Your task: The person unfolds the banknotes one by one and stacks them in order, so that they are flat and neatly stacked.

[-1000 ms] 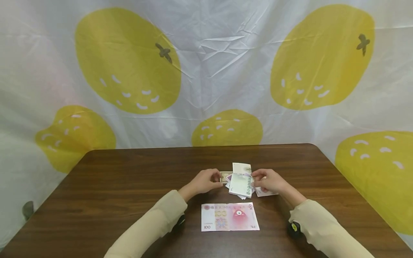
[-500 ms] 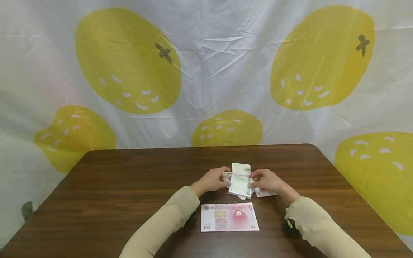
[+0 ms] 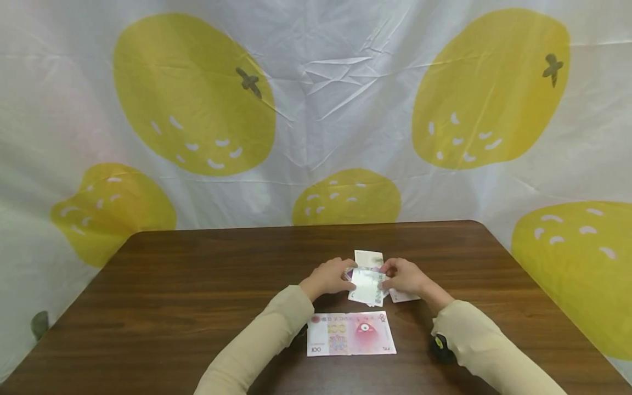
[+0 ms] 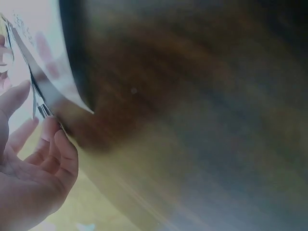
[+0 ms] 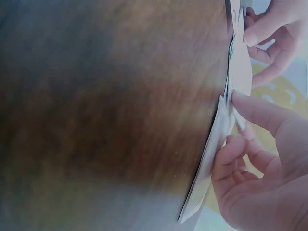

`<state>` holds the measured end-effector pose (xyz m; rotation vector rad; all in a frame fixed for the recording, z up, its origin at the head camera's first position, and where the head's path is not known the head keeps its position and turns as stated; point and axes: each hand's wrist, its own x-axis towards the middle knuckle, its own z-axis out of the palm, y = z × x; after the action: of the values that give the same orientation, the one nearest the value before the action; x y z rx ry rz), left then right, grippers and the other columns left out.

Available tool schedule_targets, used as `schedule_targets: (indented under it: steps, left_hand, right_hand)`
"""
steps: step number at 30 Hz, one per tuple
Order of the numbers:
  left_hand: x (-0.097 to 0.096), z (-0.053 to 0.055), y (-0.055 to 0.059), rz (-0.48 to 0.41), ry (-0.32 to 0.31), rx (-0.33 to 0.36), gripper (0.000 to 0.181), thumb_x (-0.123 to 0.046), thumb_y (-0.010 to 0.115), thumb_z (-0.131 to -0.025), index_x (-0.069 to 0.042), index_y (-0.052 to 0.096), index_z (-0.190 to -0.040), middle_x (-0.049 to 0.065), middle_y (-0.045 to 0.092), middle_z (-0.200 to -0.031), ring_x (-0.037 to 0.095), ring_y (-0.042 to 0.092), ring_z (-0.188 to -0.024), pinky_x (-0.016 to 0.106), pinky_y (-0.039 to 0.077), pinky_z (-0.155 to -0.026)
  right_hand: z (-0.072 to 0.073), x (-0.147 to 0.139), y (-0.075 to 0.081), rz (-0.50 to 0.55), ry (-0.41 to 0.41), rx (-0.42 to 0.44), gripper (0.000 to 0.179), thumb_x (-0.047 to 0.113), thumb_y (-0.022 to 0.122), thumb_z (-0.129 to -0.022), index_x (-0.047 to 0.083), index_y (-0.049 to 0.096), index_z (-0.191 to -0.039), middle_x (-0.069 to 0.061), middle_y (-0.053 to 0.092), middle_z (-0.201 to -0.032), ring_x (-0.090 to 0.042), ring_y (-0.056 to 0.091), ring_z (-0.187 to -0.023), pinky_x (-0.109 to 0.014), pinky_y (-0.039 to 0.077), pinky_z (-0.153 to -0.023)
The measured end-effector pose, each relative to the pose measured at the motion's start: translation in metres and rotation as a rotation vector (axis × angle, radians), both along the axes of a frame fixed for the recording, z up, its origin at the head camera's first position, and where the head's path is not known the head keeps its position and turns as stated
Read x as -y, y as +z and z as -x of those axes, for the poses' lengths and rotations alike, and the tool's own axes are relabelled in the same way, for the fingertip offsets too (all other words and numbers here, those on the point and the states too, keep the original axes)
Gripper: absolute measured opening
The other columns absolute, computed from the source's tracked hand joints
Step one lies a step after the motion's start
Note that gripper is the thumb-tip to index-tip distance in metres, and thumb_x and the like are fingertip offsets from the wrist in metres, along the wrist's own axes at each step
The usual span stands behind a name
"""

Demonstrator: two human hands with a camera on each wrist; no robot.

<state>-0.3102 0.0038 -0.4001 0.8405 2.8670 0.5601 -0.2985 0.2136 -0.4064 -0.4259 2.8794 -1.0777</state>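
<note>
A pale banknote (image 3: 367, 285) with green print lies over a loose pile in the head view. My left hand (image 3: 328, 277) pinches its left edge, thumb on the face, while my right hand (image 3: 407, 276) pinches the right edge. Seen edge-on in the right wrist view, the banknote (image 5: 239, 67) bows slightly between the two hands. Purple-printed paper (image 3: 349, 273) peeks out at the pile's left, and another pale note (image 3: 367, 258) sticks out behind. More of the pile is hidden by the hands and the top note.
Nearer me, a pink banknote (image 3: 326, 332) marked 100 lies flat on the brown wooden table (image 3: 197, 285). Another note (image 3: 405, 295) lies partly beneath my right hand. A white curtain (image 3: 306, 109) with yellow fruit prints hangs behind the table.
My left hand has moved right onto the pile and now holds the top note's left edge. That note has shifted slightly toward me; my right hand has moved slightly left.
</note>
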Motion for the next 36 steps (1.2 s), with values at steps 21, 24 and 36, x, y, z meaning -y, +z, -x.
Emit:
schedule_targets:
  steps: [21,24,36]
  left_hand:
    - [0.017,0.005,0.005,-0.558,0.069,0.021,0.009,-0.013,0.064,-0.079,-0.006,0.065,-0.075,-0.003,0.055,-0.069,0.01,0.045,-0.066,0.023,0.037,-0.059]
    - [0.021,0.005,0.006,-0.664,0.121,0.094,0.009,-0.011,0.064,-0.079,-0.003,0.065,-0.077,0.0,0.058,-0.073,0.011,0.047,-0.068,0.024,0.039,-0.061]
    - [0.029,-0.001,0.006,-0.867,0.267,0.318,0.016,-0.016,0.059,-0.084,-0.001,0.063,-0.086,0.004,0.057,-0.081,0.025,0.049,-0.074,0.033,0.04,-0.064]
  right_hand:
    - [-0.008,-0.001,0.01,0.332,-0.036,0.09,0.024,0.016,0.058,-0.085,-0.006,0.061,-0.093,-0.001,0.044,-0.062,-0.013,0.041,-0.054,-0.024,0.037,-0.048]
    - [-0.01,-0.001,0.013,0.347,-0.03,0.092,0.026,0.016,0.056,-0.085,-0.007,0.061,-0.096,-0.001,0.043,-0.062,-0.013,0.041,-0.055,-0.026,0.039,-0.05]
    - [-0.019,0.003,0.019,0.5,-0.01,0.153,0.026,0.017,0.057,-0.085,-0.008,0.06,-0.091,-0.003,0.043,-0.063,-0.012,0.041,-0.056,-0.024,0.036,-0.051]
